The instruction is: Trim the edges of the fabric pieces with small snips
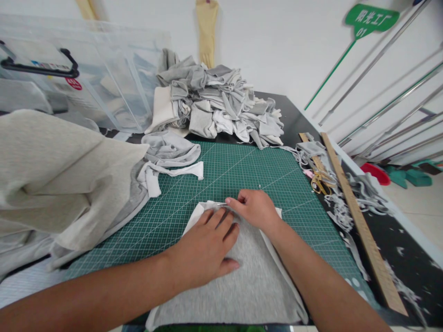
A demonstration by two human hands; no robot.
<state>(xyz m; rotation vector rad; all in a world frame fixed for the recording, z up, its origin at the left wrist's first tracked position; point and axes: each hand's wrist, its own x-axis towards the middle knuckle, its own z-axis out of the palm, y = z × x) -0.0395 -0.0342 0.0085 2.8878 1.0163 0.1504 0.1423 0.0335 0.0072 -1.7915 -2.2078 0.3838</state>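
A grey fabric piece (242, 281) with a white edge lies on the green cutting mat (224, 180). My left hand (204, 249) rests flat on the fabric, fingers spread, pressing it down. My right hand (254, 207) pinches a thin metal pin or needle (220, 203) at the fabric's far edge, just beyond the left fingertips.
A heap of grey and white fabric scraps (221, 103) sits at the mat's far side. Beige and grey cloth (58, 184) is piled at left, before clear plastic bins (86, 74). Gold scissors (320, 182), a wooden ruler (360, 226) and trimmings lie at right.
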